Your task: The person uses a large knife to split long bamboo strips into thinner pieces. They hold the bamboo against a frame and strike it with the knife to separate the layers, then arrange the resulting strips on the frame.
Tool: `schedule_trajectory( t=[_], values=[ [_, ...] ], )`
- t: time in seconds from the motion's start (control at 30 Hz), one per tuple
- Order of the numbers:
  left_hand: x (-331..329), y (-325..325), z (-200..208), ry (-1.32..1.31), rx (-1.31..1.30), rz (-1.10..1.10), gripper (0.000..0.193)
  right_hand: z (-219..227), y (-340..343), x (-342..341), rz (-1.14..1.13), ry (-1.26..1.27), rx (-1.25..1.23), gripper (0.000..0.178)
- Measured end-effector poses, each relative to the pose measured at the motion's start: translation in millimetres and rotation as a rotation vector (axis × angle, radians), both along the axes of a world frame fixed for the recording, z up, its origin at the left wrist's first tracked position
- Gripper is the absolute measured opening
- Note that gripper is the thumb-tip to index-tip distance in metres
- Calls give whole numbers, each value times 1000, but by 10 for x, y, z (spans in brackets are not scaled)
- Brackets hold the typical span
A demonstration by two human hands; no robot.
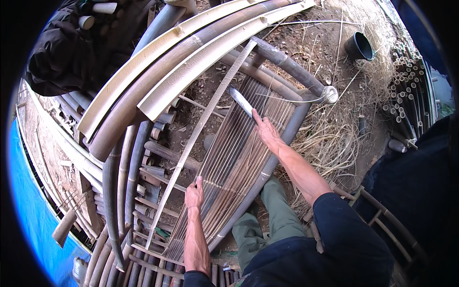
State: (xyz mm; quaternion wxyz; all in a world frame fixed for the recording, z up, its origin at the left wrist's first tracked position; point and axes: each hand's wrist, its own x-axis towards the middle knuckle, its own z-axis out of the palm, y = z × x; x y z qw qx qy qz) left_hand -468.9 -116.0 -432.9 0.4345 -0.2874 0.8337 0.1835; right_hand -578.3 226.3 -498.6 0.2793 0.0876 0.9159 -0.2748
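A bamboo bench with a panel of thin slats stands in front of me, framed by thick round bamboo poles. My right hand is closed around the near end of a long knife, its pale, shiny blade pointing up and left over the slats. Further left and nearer to me, my left hand is closed at the panel's left edge, thumb up; what its fingers hold is hidden. A long, light bamboo strip runs along the left of the panel, apart from both hands.
Split bamboo halves and a whole pole extend across the upper left. Bamboo shavings lie on the dirt floor to the right. A black bucket and a stack of bamboo poles stand at far right. Blue sheeting hangs at left.
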Motion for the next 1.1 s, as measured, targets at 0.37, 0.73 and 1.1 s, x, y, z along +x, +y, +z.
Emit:
schedule_trajectory(
  t=[0.37, 0.73, 1.1],
  values=[
    [364, -112, -397, 355, 26, -154, 72, 148, -104, -222, 125, 4, 214, 68],
    [307, 2, -724, 123, 47, -227, 97, 397, -381, -649, 294, 71, 381, 61],
    [-366, 107, -171, 921, -310, -224, 55, 819, 89, 59, 76, -39, 110, 68]
  ],
)
